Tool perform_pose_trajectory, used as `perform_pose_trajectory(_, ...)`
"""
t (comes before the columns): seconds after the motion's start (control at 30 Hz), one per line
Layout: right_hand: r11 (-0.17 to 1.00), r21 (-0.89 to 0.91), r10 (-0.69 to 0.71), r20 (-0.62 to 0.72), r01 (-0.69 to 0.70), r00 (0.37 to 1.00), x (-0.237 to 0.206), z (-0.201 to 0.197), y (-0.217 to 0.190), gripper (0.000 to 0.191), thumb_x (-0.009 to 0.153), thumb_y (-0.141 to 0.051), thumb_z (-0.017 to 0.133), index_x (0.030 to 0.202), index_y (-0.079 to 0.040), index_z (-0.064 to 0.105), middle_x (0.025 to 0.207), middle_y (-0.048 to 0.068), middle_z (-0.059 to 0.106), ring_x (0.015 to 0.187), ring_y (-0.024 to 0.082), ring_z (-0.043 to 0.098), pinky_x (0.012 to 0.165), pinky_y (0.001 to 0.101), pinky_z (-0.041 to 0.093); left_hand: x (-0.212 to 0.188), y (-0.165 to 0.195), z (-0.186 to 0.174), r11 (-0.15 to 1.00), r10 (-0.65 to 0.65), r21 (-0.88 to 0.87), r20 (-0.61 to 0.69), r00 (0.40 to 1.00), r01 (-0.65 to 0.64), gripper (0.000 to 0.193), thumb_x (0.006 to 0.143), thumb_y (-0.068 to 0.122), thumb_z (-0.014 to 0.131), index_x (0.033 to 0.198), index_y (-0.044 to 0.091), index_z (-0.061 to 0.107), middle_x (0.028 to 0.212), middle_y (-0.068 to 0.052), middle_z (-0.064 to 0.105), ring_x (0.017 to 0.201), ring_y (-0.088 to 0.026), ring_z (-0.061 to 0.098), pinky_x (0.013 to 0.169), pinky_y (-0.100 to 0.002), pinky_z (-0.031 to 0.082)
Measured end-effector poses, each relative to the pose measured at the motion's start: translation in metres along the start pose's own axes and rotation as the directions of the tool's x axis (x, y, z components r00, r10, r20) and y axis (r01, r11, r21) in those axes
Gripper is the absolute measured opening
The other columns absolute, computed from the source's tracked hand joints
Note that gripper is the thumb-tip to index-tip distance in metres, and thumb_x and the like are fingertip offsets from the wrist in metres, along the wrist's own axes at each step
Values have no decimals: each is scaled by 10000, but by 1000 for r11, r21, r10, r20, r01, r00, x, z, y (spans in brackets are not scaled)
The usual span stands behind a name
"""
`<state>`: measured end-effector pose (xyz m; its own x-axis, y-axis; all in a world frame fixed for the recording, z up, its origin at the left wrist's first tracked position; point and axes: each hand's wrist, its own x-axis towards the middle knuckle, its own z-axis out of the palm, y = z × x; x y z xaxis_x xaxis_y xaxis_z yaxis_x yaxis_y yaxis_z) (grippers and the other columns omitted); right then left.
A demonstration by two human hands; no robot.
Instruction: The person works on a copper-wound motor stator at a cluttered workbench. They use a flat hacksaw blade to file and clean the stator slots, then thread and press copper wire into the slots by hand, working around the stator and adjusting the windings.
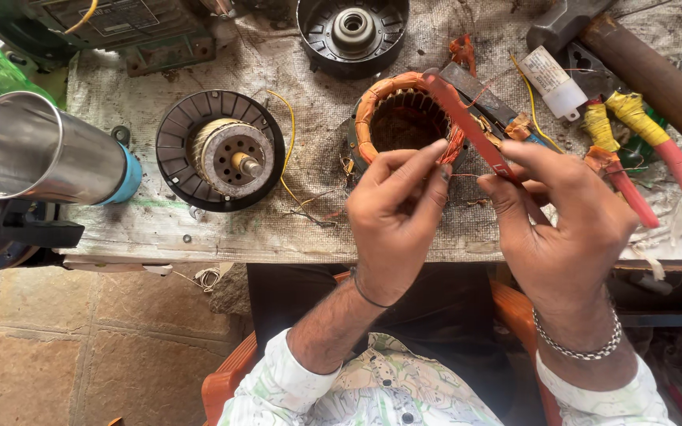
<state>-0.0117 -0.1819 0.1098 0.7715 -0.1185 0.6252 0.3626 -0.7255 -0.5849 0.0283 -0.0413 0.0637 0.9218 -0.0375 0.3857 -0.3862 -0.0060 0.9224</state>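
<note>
- The left hand (395, 217) was raised over the near edge of the tabletop (199, 229), thumb and forefinger pinched together on what appeared to be a fine strand of copper wire — too thin to make out clearly.
- The right hand (558, 221), close beside it but not touching, was clamped around a slim red-handled tool (467, 126), whose far end slanted up and away across the stator.
- The stator (404, 118), its windings wrapped in orange tape, lay flat just beyond the fingertips, bore upward — a position that likely kept its coil ends within easy reach.
- A rotor seated in a black ribbed housing (221, 156) sat beyond and to the left of the left hand; a shiny metal cylinder with a blue collar (41, 154) lay on its side farther left.
- Pliers with red and yellow-taped grips (649, 158) rested right of the right hand, a small white tube (554, 79) beyond them.
- A round black end cover (353, 31) lay past the stator.
</note>
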Motion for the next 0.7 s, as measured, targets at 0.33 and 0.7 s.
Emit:
perform_pose_trajectory(0.33,975,-136,-168,77,177,983,-1,13,2,257,936,101,769,1157,-6,692,1004,155,707,871,280,727,733,366,570,11,-15,-5,749,-310,-585,106,945,312,495,989,-63,674,1454,-63,505,1185,-152,719,899,-70,717,601,-192,563)
perform_pose_trajectory(0.7,961,-190,-189,84,202,978,-3,14,11,314,909,120,757,1177,-36,710,1022,138,703,902,293,723,765,380,573,14,-15,-13,816,-262,-505,110,959,281,742,951,-53,684,1594,-68,315,1080,-175,768,750,-51,701,501,-150,503)
